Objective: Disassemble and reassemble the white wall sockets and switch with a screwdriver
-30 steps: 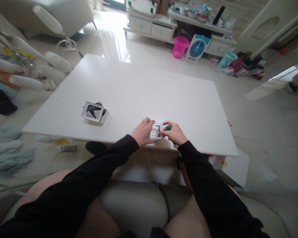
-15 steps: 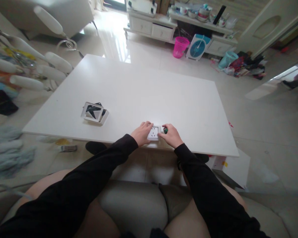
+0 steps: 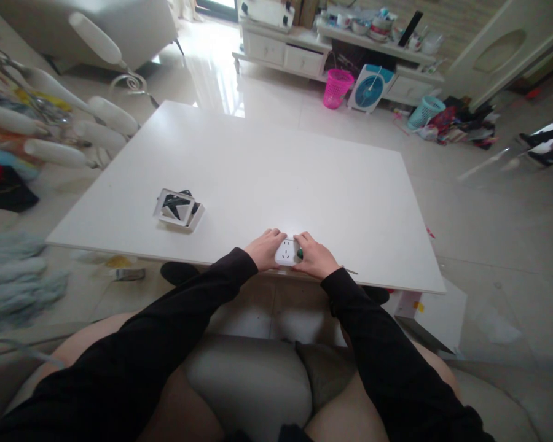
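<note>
A white wall socket (image 3: 286, 252), its slotted face turned up, lies near the front edge of the white table (image 3: 276, 166). My left hand (image 3: 265, 249) is closed on the socket's left side. On the opposite side, my right hand (image 3: 317, 255) grips the socket's right edge with thumb and fingers. Tucked in that right hand is a screwdriver (image 3: 300, 253) with a green handle; its thin shaft pokes out past my wrist. Further left on the table, a white frame (image 3: 174, 207) leans over an open white box (image 3: 194, 218) with dark pieces in it.
Beyond the table stand a pink basket (image 3: 337, 89), a blue and white fan (image 3: 369, 89) and a white cabinet (image 3: 304, 59). A white lamp with several arms (image 3: 94, 38) rises at left. Another person's legs (image 3: 546, 147) show at far right.
My right hand has moved left onto the socket's edge. The gap with metal parts beside the socket's face is no longer visible. The other person's legs have moved at the far right.
</note>
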`<state>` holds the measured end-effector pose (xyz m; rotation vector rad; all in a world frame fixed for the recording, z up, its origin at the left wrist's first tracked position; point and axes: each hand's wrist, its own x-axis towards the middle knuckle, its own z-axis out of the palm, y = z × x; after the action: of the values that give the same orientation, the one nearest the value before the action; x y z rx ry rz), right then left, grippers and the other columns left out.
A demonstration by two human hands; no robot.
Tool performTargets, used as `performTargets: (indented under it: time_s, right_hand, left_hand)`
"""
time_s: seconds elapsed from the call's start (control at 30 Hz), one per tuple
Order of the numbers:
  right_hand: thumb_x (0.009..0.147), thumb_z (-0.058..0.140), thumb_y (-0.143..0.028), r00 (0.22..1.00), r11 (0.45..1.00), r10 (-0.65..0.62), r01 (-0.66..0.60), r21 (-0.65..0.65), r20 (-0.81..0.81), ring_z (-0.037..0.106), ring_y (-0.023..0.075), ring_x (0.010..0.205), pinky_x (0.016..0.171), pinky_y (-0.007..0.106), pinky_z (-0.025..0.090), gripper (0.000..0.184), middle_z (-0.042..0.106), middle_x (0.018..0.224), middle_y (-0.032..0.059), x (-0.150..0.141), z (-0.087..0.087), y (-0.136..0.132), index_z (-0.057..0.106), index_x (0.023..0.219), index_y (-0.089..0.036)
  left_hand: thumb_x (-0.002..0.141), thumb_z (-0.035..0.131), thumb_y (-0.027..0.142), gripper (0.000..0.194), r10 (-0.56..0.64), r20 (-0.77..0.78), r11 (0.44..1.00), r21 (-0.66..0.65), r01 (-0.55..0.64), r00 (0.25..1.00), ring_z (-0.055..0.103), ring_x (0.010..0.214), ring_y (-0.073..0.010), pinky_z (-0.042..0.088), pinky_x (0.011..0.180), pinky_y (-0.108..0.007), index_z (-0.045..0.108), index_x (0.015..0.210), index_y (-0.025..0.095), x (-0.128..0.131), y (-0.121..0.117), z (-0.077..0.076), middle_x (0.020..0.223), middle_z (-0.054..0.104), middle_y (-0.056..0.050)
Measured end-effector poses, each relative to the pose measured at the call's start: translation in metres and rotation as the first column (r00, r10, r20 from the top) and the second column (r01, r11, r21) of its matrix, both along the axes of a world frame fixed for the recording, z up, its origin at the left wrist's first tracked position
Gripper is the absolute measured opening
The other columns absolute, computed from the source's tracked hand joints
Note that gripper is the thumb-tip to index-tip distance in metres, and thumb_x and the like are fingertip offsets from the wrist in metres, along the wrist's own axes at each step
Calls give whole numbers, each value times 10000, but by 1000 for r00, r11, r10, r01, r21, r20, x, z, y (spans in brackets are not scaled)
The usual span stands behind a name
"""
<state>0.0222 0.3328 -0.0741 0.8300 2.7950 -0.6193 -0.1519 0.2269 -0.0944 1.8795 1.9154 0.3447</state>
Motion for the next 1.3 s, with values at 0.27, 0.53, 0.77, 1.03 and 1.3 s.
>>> performTargets:
  time_s: [0.27,0.53,0.77,1.03,1.3]
  right_hand:
    - [620,953,-392,1000,1000,-10,10,-12,3,702,312,1090,925,393,555,892,623,1332,135,-1,3,2,563,1399,-197]
    - [616,946,-325,998,999,-17,15,-34,-66,602,342,1343,1108,456,508,902,522,1574,135,0,-1,2,568,1429,-234]
    - [641,929,-331,998,998,-7,3,-59,-67,651,325,1283,1051,433,543,818,588,1512,111,1,-2,3,582,1378,-253]
    - [670,911,-344,999,1000,-20,19,-6,-36,660,327,1228,1006,423,546,982,504,1569,145,2,5,-3,444,1530,-259]
    - [767,554,-129,960,994,-91,102,28,-266,583,248,970,910,399,508,439,572,1115,117,11,18,7,517,1204,-160]
  left_hand:
    - [578,952,390,768,0,-2,1000,-9,0,1000,610,1121,-352,495,975,-421,611,1212,123,-1,2,-1,1182,655,-176]
    - [531,971,407,744,5,4,1000,-2,-5,1000,634,1077,-345,496,961,-413,639,1141,142,-2,5,-2,1114,685,-154]
    - [504,985,383,870,27,37,1000,-9,-27,999,618,1165,-366,491,1014,-413,606,1239,114,-1,5,-8,1223,655,-205]
    - [549,956,304,1122,70,92,998,1,-70,993,534,1346,-392,446,1109,-483,386,1503,149,0,-4,-6,1440,533,-233]
    - [599,887,260,1117,114,63,993,-37,-112,991,538,1349,-384,453,1116,-472,315,1551,144,-18,-14,12,1459,517,-229]
